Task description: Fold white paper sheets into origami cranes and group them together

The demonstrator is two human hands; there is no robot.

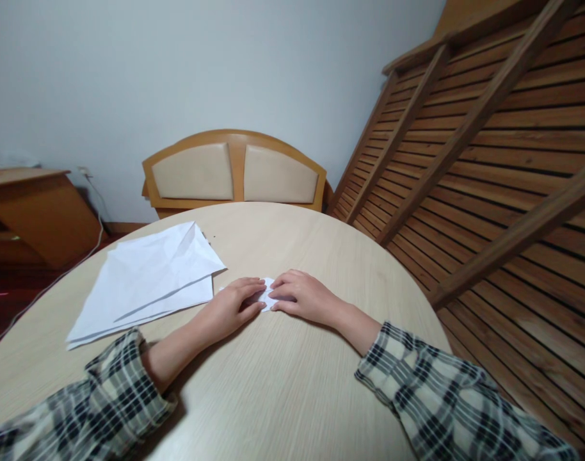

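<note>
A small folded piece of white paper [267, 295] lies on the round wooden table [292, 378], mostly covered by my hands. My left hand [235, 303] grips its left side, the thumb nearer to me and the fingers bent over it. From the right, my right hand [306, 297] holds the other side in the same manner. Between the fingertips only the middle of the paper shows, so its full folded shape is hidden. To the left of my left hand rests a stack of larger white sheets [143, 275], the top one creased and lifted at its right corner.
Beyond the table's far edge stands a wooden headboard with cream panels [235, 169] against the wall. A slatted wooden frame [465, 160] leans close along the right side. At the far left are a wooden desk [47, 211] and a white cable [88, 256].
</note>
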